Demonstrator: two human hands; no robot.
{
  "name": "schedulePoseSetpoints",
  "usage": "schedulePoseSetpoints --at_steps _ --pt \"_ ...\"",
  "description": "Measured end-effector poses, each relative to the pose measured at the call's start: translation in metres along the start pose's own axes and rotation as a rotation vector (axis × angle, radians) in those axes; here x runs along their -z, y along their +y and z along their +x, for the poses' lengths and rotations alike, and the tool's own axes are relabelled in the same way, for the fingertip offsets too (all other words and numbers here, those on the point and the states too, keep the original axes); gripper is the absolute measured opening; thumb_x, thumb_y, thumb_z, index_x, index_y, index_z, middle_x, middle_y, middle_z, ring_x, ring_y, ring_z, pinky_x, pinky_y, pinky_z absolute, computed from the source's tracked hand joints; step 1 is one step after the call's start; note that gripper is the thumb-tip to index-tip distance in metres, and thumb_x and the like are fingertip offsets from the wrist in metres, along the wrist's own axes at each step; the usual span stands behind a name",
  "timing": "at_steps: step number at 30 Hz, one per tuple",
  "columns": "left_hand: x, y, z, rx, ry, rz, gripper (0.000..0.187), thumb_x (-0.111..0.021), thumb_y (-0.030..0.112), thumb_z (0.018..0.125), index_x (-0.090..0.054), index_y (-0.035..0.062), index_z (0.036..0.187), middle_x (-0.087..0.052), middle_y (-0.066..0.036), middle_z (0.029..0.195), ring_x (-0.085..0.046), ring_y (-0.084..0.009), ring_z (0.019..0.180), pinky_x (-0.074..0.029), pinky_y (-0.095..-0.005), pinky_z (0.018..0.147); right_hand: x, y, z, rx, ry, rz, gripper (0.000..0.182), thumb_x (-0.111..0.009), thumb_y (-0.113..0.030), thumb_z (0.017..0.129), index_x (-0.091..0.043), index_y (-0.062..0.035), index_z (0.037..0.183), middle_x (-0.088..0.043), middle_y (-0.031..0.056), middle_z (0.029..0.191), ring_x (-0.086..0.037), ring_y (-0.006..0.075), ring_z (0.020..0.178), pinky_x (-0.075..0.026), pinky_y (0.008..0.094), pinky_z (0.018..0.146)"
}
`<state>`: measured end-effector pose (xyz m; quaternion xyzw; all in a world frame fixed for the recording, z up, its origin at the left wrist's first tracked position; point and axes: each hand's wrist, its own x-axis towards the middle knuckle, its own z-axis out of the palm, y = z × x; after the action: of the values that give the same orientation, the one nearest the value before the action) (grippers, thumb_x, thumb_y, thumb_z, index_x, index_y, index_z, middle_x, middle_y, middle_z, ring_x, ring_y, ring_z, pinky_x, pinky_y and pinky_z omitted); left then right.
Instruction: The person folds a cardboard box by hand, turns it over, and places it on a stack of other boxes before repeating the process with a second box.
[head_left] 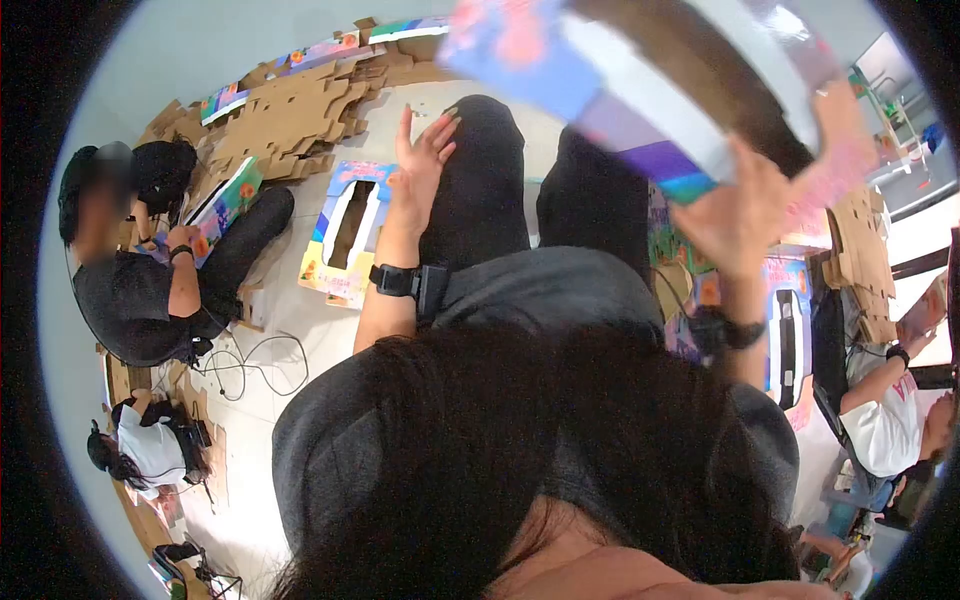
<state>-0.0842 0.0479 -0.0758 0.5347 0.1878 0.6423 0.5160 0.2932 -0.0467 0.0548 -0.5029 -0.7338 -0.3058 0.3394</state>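
My right hand (738, 215) grips the lower edge of a colourful printed cardboard box (640, 80), raised at the upper right. Pink, blue and purple patterns cover it, and a long opening with white borders shows brown inside; motion blurs it. Above my left thigh, my left hand (428, 150) is empty, with its fingers apart. Left of that hand, a similar printed box (335, 270) with a long slot lies on the floor. Another slotted printed box (790, 330) is beyond my right forearm.
Flattened brown cardboard (285, 115) is piled along the far wall, and more cardboard (862, 250) is at the right. A person (140, 290) sits at the left with a printed box; another (885, 410) is at the right. Black cable (265, 365) loops across the floor.
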Motion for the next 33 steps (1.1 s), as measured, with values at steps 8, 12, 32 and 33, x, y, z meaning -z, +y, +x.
schedulePoseSetpoints --at_steps 8,12,32,33 --pt "0.027 0.010 -0.018 0.079 0.042 0.061 0.104 -0.045 0.082 0.086 -0.035 0.0045 0.155 -0.049 -0.020 0.149 -0.041 -0.0320 0.143 -0.028 -0.0441 0.118 0.174 0.085 -0.044 -0.229 -0.209 -0.324 0.092 -0.088 -0.032 0.066 -0.049 -0.0014 0.143 -0.060 0.0198 0.118 -0.055 0.0396 0.111 -0.042 0.0483 0.098" --pt "0.033 0.017 -0.018 0.068 0.094 0.010 0.100 -0.044 0.080 0.089 -0.040 -0.0012 0.149 -0.052 -0.019 0.143 -0.044 -0.0323 0.139 -0.028 -0.0465 0.119 0.252 0.102 -0.092 -0.473 -0.378 -0.376 0.095 -0.088 -0.021 0.064 -0.046 -0.0039 0.147 -0.057 0.0213 0.127 -0.050 0.0404 0.123 -0.039 0.0481 0.107" --pt "0.059 0.011 -0.019 0.113 0.223 -0.213 0.078 -0.036 0.068 0.099 -0.056 -0.0011 0.130 -0.060 -0.013 0.122 -0.053 -0.0284 0.118 -0.035 -0.0447 0.112 0.288 0.160 -0.258 -1.377 -0.435 0.529 0.093 -0.080 0.013 0.065 -0.038 0.0049 0.148 -0.065 0.0153 0.121 -0.067 0.0224 0.104 -0.056 0.0338 0.089" --pt "0.060 0.013 -0.020 0.114 0.232 -0.237 0.077 -0.036 0.068 0.099 -0.056 -0.0009 0.129 -0.060 -0.013 0.121 -0.053 -0.0282 0.117 -0.035 -0.0447 0.112 0.284 0.163 -0.264 -1.397 -0.411 0.565 0.094 -0.080 0.013 0.066 -0.037 0.0042 0.149 -0.066 0.0158 0.120 -0.067 0.0227 0.103 -0.056 0.0341 0.089"
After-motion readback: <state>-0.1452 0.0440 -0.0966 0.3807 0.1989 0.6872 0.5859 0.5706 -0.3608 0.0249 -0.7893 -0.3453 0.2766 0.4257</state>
